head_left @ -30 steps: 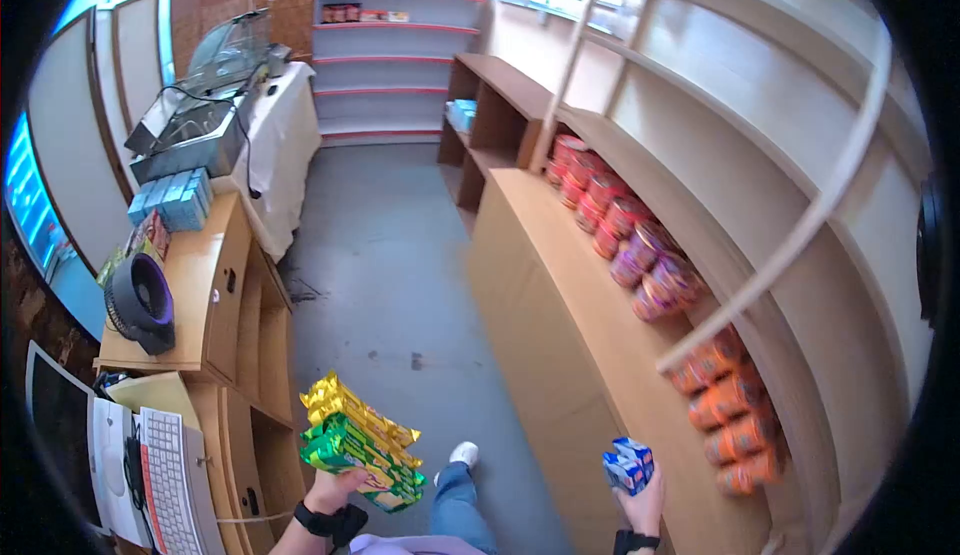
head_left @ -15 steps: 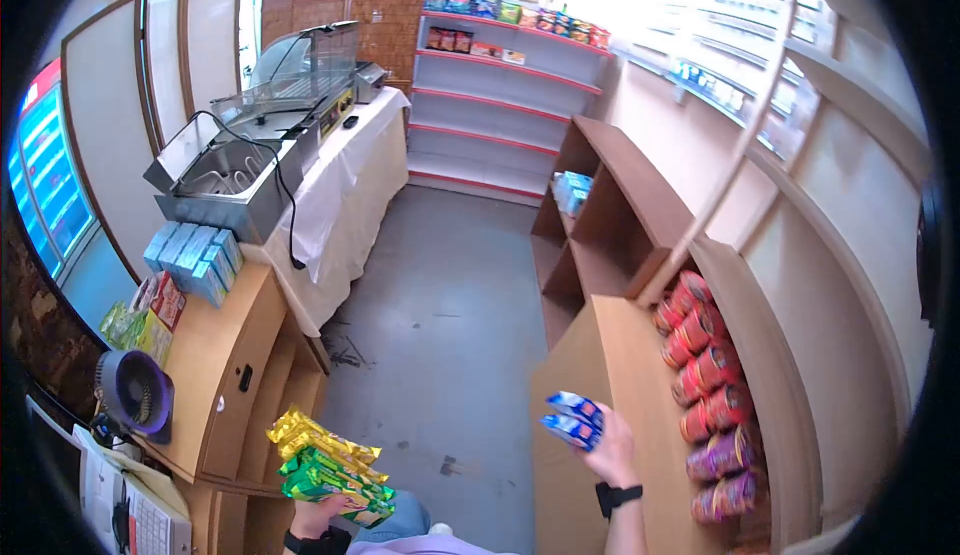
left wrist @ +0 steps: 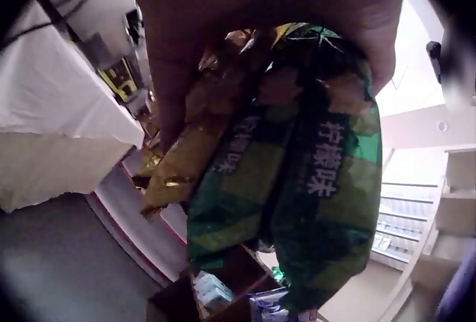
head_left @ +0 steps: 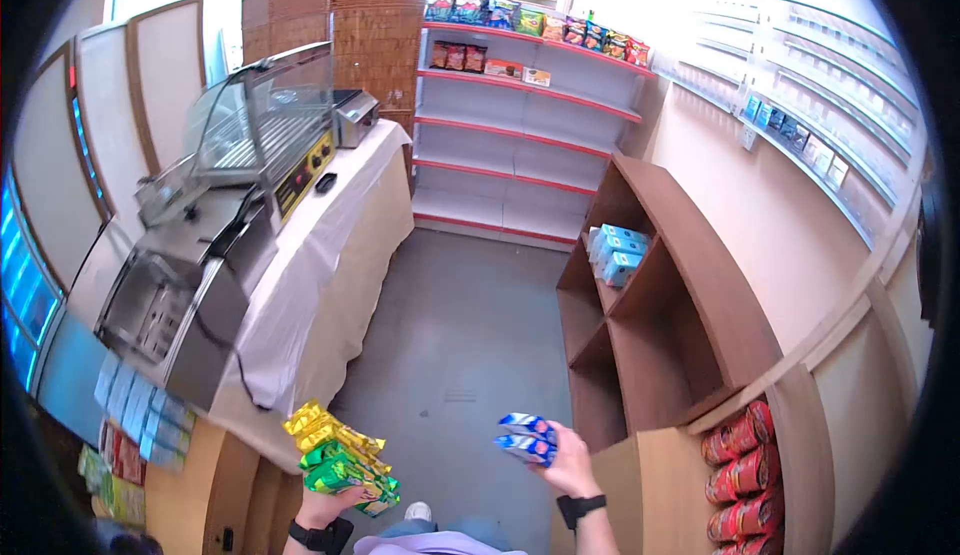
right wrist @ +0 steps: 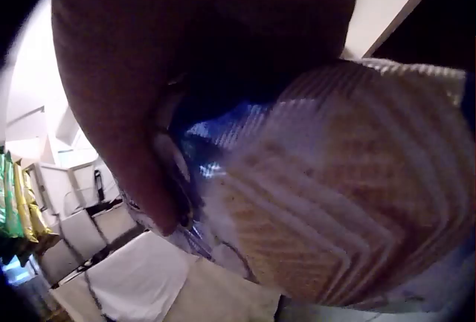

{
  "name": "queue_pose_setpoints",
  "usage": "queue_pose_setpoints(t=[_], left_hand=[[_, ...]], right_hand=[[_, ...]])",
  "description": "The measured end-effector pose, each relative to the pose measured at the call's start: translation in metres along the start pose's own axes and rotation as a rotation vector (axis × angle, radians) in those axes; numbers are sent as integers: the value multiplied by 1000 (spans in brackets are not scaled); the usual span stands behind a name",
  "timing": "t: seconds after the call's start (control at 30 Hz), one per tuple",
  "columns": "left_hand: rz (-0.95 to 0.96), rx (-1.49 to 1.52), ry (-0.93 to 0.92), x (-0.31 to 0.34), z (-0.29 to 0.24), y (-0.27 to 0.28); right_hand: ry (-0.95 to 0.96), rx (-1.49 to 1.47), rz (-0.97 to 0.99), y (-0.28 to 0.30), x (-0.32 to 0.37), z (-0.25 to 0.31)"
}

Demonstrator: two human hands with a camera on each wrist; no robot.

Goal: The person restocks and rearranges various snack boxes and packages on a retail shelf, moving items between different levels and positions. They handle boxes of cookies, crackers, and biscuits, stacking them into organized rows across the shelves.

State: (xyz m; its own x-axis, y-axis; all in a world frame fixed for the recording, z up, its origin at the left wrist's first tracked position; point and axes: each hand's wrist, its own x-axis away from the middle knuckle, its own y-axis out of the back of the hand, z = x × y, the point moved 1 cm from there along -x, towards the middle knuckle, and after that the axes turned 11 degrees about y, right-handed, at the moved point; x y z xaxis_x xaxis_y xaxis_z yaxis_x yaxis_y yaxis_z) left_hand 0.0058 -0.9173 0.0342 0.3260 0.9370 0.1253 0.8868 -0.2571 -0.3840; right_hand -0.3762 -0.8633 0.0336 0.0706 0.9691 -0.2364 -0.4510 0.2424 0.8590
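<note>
Head view: a person's left grip (head_left: 328,507), fingers curled, holds two green packs (head_left: 345,477) and yellow packs (head_left: 325,427), number unclear, above the floor (head_left: 460,335); the right grip (head_left: 572,465), also curled, clasps two blue packs (head_left: 527,441). Left wrist view: both green packs read "柠檬味", their tops hidden by the hand. Four red tubs (head_left: 740,480) line the right; light-blue cartons (head_left: 615,255) sit in a brown shelf (head_left: 690,255); a cloth-covered tabletop (head_left: 335,265) flanks the left.
</note>
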Motion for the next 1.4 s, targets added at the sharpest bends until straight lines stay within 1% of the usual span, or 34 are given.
queue_pose_setpoints(t=[0.03, 0.1, 0.17, 0.23, 0.27, 0.3, 0.33, 0.37, 0.4, 0.47, 0.5, 0.57, 0.6, 0.63, 0.67, 0.7, 0.73, 0.8, 0.83, 0.87, 0.9, 0.93, 0.97, 1.03, 1.07, 1.1, 1.17, 1.2, 1.23, 1.27, 1.3, 1.37, 1.4], left_hand=[[6, -10, 0, -31, -1, -10], [187, -35, 4, -99, 3, -21], [240, 53, -35, -165, 9, -48], [330, 26, -4, -223, 21, -69], [344, 43, 78, -254, 45, -69], [321, 102, 71, -280, 49, -99], [298, 37, 82, -308, 54, -109], [267, -24, 90, -335, 58, -120], [245, -20, 76, -364, 59, -132], [232, -104, -31, -424, 51, -157], [211, -108, -43, -451, 43, -170], [218, -28, -144, -496, 13, -206], [219, -40, -154, -519, 8, -211], [230, 70, -92, -537, -1, -219], [202, 70, -104, -558, 1, -222], [177, 69, -115, -578, 3, -223], [169, 72, -117, -599, 7, -225], [15, 52, -227, -637, 17, -226], [31, 52, -222, -658, 29, -219], [-35, 28, -155, -680, 46, -208], [-100, 4, -92, -708, 48, -208], [-83, 156, -131, -766, 48, -217], [-62, 157, -124, -796, 48, -218], [-101, 80, -118, -860, 49, -221], [-59, 132, -167, -894, 38, -234], [-13, 136, -170, -927, 28, -245], [100, 45, -38, -993, 41, -242], [114, 40, -31, -1017, 41, -250], [146, 14, -37, -1041, 42, -261], [176, -14, -44, -1065, 42, -271], [187, 65, 87, -1078, 16, -296], [259, 144, 106, -1118, 13, -319], [259, 114, -16, -1139, 16, -330]], right_hand=[[-52, -4, -44, 10, -14, -24], [-125, 52, -183, 27, -36, -61], [-184, 94, -253, 29, -54, -112], [-316, 132, -259, 29, -74, -143], [-366, 131, -267, 21, -81, -170], [-395, 49, -288, 20, -87, -205], [-416, 29, -261, 11, -98, -232], [-430, 9, -229, 15, -126, -248], [-406, 16, -180, 21, -156, -264], [-379, 4, -115, 29, -221, -298], [-265, 96, -152, 29, -254, -327], [-243, 116, -146, 53, -346, -337], [-166, 125, -136, 64, -387, -339], [-87, 133, -131, 73, -429, -340], [-58, 89, -101, 80, -471, -335], [45, 125, -127, 74, -506, -350], [118, 87, -93, 68, -537, -362], [238, -14, -21, 62, -600, -365], [282, -77, 15, 57, -628, -368], [299, -46, 52, 53, -657, -370], [329, -37, 62, 53, -687, -374], [319, -32, 36, 57, -738, -392], [320, -31, 20, 63, -768, -399], [313, 36, -35, 85, -820, -427], [329, 73, -85, 102, -846, -443], [348, 107, -134, 121, -873, -459], [336, 190, -296, 160, -923, -485], [293, 193, -346, 175, -948, -501], [277, 273, -379, 192, -970, -515], [270, 305, -396, 205, -996, -531], [295, 332, -391, 218, -1023, -544], [345, 394, -383, 234, -1084, -575], [385, 407, -368, 239, -1116, -591]])
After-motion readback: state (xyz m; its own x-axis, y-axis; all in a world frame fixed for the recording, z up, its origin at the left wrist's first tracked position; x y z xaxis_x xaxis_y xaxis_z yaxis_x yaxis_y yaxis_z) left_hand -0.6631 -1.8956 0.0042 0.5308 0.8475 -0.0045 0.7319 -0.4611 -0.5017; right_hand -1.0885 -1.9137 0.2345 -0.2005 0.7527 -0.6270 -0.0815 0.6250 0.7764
